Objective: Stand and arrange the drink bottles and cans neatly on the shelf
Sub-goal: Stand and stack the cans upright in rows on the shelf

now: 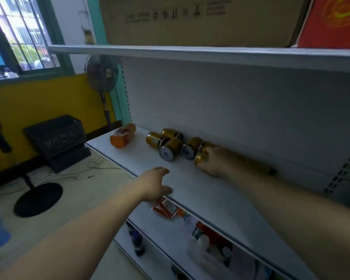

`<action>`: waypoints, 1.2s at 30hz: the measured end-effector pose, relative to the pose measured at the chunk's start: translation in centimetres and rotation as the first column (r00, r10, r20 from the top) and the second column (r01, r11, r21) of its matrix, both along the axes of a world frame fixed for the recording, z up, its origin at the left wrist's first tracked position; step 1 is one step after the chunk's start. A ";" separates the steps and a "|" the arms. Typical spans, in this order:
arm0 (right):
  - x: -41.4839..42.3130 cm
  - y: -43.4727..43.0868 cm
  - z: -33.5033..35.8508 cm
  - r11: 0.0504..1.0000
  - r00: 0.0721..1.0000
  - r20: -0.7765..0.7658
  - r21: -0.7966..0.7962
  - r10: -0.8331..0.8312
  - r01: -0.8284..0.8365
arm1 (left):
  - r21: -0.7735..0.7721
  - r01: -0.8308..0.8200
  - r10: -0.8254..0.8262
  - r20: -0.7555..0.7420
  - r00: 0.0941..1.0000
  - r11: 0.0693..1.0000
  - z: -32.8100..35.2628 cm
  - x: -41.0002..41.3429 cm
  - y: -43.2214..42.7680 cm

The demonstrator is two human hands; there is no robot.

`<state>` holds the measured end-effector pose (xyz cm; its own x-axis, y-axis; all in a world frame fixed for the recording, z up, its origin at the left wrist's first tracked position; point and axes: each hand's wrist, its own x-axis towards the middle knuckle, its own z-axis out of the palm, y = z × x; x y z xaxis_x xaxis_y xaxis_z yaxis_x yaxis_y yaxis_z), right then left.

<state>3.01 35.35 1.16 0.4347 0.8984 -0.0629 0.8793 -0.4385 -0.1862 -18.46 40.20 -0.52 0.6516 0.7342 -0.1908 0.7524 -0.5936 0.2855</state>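
Observation:
Several gold cans (pixel 171 145) lie on their sides in a loose cluster at the back of the white shelf (pixel 190 184). My right hand (pixel 214 161) is closed around the rightmost gold can (pixel 200 158), which lies near the back wall. An orange drink bottle (pixel 122 135) lies tipped over at the shelf's left end. My left hand (pixel 156 184) hovers over the shelf's front edge with fingers spread and nothing in it. A dark slim object (pixel 259 164) rests along the back wall, right of my right hand.
A cardboard box (pixel 190 19) and a red box (pixel 331 23) sit on the shelf above. Lower shelves hold a red carton (pixel 166 208), bottles and packets. A standing fan (pixel 101 73), a black crate (pixel 57 136) and cables are on the floor to the left.

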 end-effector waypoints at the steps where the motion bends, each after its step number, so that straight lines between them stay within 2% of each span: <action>1: 0.3 1.2 -0.6 1.000 1.000 0.010 -0.021 0.005 -0.005 | 0.000 -0.013 0.013 -0.008 1.000 1.000 -0.3 0.5 1.5; 5: 1.4 4.2 -3.5 0.991 0.997 0.067 -0.129 0.026 -0.017 | 0.030 -0.019 0.019 0.003 1.000 0.999 -1.0 2.6 6.9; 8: 1.3 4.6 -4.9 0.993 0.988 0.156 -0.112 -0.017 0.035 | 0.024 0.001 -0.003 0.060 0.998 1.000 -1.9 4.6 10.9; 12: 0.5 4.1 -5.7 0.968 0.974 -0.050 -0.135 -0.222 0.213 | 0.067 0.084 -0.083 -0.015 0.996 0.994 -3.6 7.3 14.6; 14: -0.5 3.6 -6.3 0.958 0.967 -0.030 -0.148 -0.251 0.244 | 0.104 0.100 -0.099 -0.019 0.995 0.990 -4.8 8.1 15.7; 17: -2.2 3.1 -6.7 0.938 0.946 -0.028 -0.145 -0.323 0.316 | 0.206 0.134 -0.157 0.100 0.983 0.969 -5.5 8.6 16.2; 20: -3.8 2.7 -6.8 0.919 0.921 0.004 -0.053 -0.390 0.390 | 0.209 0.214 -0.228 0.049 0.972 0.954 -4.9 8.5 16.5; 22: -5.4 1.9 -7.1 0.917 0.914 0.070 0.056 -0.399 0.396 | 0.091 0.243 -0.242 -0.031 0.970 0.966 -4.9 8.2 17.4; 23: -6.1 1.5 -7.4 0.910 0.910 0.067 0.115 -0.408 0.399 | 0.044 0.291 -0.288 -0.070 0.955 0.956 -4.8 7.7 17.8; 24: -6.7 1.1 -7.7 0.895 0.906 0.035 0.176 -0.422 0.411 | -0.022 0.294 -0.295 -0.048 0.954 0.956 -5.0 7.4 18.2; 26: -7.7 -0.1 -7.7 0.806 0.855 -0.167 0.287 -0.490 0.518 | -0.123 0.270 -0.268 0.032 0.963 0.955 -4.5 6.4 18.3; 28: -8.3 -1.4 -7.4 0.661 0.746 -0.397 0.352 -0.535 0.662 | -0.271 0.263 -0.231 0.145 0.962 0.926 -4.0 5.6 17.8; 29: -8.6 -2.1 -7.1 0.607 0.702 -0.466 0.363 -0.539 0.707 | -0.330 0.289 -0.223 0.223 0.949 0.899 -3.5 5.4 17.1; 32: -9.4 -4.4 -5.5 0.470 0.612 -0.603 0.401 -0.512 0.787 | -0.429 0.393 -0.181 0.456 0.872 0.813 -3.0 5.9 14.5; 36: -9.8 -8.5 -2.5 0.277 0.544 -0.643 0.475 -0.540 0.835 | -0.488 0.544 -0.176 0.613 0.770 0.682 -0.9 7.0 8.5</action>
<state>-6.80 26.88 -1.36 0.9919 0.0643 0.1093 0.1266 -0.4479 -0.8851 -11.49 48.67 -1.37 0.9649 0.2507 -0.0777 0.1618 -0.3349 0.9282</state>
